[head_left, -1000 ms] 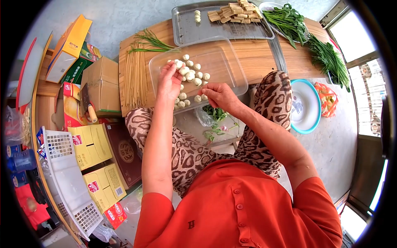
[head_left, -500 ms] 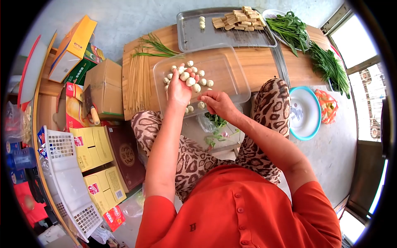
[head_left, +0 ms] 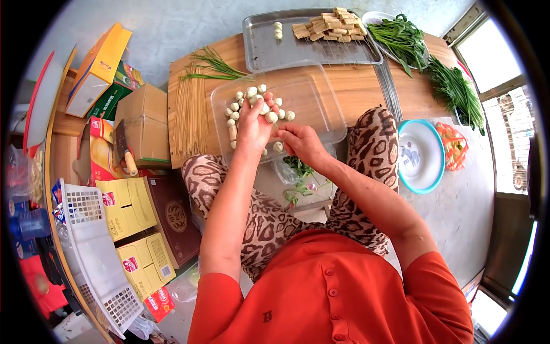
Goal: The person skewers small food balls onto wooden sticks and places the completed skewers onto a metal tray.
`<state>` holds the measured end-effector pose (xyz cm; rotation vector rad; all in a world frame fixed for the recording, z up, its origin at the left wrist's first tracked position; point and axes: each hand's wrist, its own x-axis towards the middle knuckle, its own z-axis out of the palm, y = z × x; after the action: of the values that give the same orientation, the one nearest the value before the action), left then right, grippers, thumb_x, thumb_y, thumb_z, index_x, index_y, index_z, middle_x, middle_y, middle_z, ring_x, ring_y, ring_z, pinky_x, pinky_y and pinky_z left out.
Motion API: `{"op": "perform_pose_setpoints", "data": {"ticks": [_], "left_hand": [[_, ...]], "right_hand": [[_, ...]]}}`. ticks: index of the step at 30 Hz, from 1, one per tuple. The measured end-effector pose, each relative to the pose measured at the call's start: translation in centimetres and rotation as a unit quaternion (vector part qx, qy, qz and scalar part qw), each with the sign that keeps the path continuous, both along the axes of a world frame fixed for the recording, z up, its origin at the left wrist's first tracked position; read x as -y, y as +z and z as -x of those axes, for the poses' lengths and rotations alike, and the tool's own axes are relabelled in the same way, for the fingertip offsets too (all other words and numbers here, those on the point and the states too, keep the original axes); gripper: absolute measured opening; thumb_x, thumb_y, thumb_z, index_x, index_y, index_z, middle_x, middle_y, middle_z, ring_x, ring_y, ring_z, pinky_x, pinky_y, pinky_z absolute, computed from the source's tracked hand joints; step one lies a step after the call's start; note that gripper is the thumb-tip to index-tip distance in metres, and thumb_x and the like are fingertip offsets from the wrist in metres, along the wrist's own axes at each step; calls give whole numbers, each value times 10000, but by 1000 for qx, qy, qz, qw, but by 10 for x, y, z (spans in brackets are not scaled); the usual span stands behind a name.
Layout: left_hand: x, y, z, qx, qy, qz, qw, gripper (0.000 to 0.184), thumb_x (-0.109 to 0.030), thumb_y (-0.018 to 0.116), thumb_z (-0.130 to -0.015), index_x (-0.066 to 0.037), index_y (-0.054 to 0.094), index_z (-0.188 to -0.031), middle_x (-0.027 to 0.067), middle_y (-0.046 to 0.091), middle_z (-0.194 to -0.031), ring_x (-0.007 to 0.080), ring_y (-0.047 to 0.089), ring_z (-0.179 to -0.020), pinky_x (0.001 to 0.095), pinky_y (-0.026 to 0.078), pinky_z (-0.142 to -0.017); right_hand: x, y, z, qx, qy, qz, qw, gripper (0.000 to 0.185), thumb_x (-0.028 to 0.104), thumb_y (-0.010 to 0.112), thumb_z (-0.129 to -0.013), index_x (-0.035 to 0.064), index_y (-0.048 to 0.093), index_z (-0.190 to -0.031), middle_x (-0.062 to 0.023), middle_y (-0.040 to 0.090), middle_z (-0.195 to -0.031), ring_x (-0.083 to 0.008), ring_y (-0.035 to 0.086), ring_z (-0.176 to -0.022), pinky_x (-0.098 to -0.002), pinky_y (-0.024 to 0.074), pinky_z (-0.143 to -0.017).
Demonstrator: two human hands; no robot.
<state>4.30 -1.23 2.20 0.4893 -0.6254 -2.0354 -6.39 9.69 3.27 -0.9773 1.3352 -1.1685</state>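
Small whitish round balls (head_left: 271, 117) in a clear rectangular plastic container (head_left: 318, 94)
Over the container, the left hand (head_left: 254, 132) cups several balls; just beside it, the right hand (head_left: 302, 141) has its fingertips pinched together. Left of the container, thin tan sticks (head_left: 189, 120) lie on the brown wood-grain tabletop (head_left: 361, 83); behind the container is a grey rectangular metal tray (head_left: 275, 53).

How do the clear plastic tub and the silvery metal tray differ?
The clear plastic tub is see-through; the silvery metal tray is opaque. The tub is nearer the camera; the tray is farther back. The tub holds loose pale round balls; the tray holds piled tan pieces and a short row of balls. Both are roughly rectangular.
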Motion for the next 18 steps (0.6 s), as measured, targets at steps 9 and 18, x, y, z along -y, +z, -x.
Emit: {"op": "perform_pose_setpoints", "data": {"ticks": [9, 18], "left_hand": [[2, -5, 1, 12, 0, -19, 1000, 272, -45, 529, -883, -53, 441, -1140, 102, 566, -982, 163, 542, -791, 303, 497, -700], [-1, -9, 3, 19, -26, -3, 999, 242, -67, 517, -894, -55, 447, -1125, 102, 564, -975, 161, 538, -790, 308, 508, -704]], "right_hand": [[2, 1, 3, -32, -6, 6, 999, 178, 156, 529, -897, 6, 622, -872, -12, 485, -540, -81, 455, -493, -260, 361, -457], [6, -1, 5, 23, -9, -6, 1000, 178, 155, 528, -899, 11, 627, -863, 5, 472, -550, -72, 431, -504, -252, 349, -462]]}}
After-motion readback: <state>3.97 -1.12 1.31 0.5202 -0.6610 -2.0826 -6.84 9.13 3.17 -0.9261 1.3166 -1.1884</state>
